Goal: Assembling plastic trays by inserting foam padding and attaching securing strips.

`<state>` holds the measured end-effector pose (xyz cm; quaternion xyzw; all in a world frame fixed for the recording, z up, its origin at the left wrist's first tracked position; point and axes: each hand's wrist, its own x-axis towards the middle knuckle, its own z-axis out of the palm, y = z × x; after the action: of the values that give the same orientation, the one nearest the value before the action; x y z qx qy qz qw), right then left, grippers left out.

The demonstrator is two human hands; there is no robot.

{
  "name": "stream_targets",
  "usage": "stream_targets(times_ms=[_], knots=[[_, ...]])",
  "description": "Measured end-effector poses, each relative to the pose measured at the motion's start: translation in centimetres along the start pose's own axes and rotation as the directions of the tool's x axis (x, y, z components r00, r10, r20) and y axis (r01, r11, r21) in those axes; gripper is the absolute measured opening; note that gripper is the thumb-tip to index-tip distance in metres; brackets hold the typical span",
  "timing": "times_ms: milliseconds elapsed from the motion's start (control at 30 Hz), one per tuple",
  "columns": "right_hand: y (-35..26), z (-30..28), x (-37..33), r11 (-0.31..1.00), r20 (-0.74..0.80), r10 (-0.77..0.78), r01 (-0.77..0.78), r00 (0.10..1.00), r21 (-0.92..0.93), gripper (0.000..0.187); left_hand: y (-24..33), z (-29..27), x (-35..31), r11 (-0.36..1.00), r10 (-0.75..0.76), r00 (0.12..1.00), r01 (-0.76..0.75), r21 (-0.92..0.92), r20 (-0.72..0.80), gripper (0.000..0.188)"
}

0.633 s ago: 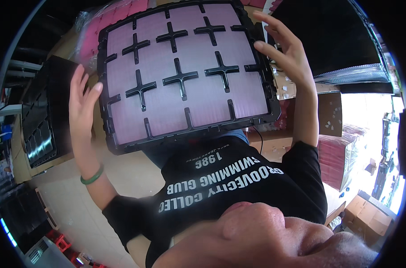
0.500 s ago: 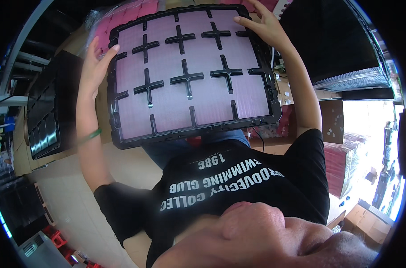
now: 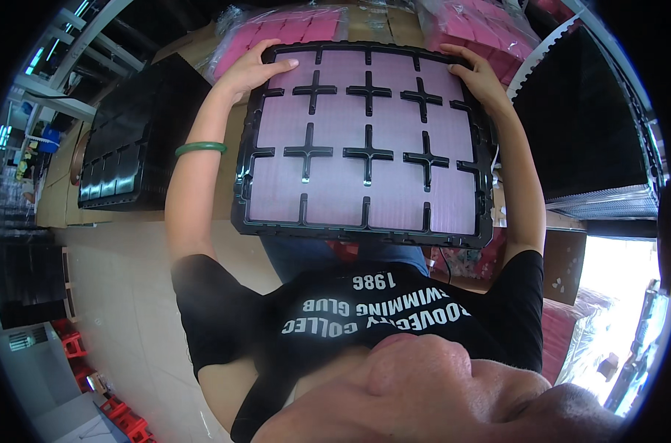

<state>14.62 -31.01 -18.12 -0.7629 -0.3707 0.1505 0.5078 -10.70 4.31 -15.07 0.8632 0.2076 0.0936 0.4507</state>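
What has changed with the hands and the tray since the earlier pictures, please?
The left hand and right hand have moved forward along the black tray to its far corners, where they now take hold; the view swung too. The mauve contents and green bangle stay as they were.

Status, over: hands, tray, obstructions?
Left hand and right hand at far corners, thumbs over top, grip unclear. Black tray, lilac contents. Wrapped pink packs beyond far edge; nothing loose seen on tray.

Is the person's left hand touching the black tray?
Touching. The head view shows the left hand on the black tray, thumb lapped over the far left corner.
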Motion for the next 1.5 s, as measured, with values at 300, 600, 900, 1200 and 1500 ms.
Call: stream_targets(times_ms=[300,600,900,1200,1500], knots=[[-1.2,0.6,-1.0,0.995,-0.002,0.010,-0.010,1.000,-0.102,0.047,-0.6,-1.1,-0.5,0.992,0.111,0.993,-0.113,0.049,0.038,0.071],[-5.3,0.9,-9.3,0.911,-0.243,-0.374,0.306,0.895,-0.276,0.030,0.9,0.1,-11.2,0.928,0.362,0.897,-0.320,0.190,-0.253,0.055],[-6.7,2.4,-21.5,0.865,0.150,-0.421,0.445,0.895,-0.229,0.040,-0.4,1.8,-26.2,0.714,0.640,0.768,-0.576,0.399,-0.036,0.030],[-7.1,3.7,-21.3,0.906,0.047,-0.408,0.410,0.912,-0.102,0.049,0.1,3.4,-25.2,0.677,0.692,0.719,-0.619,0.398,-0.060,0.041],[-6.1,3.5,-20.9,0.886,-0.046,-0.464,0.463,0.885,-0.027,0.044,0.7,3.2,-25.8,0.695,0.655,0.754,-0.576,0.430,-0.051,0.053]])
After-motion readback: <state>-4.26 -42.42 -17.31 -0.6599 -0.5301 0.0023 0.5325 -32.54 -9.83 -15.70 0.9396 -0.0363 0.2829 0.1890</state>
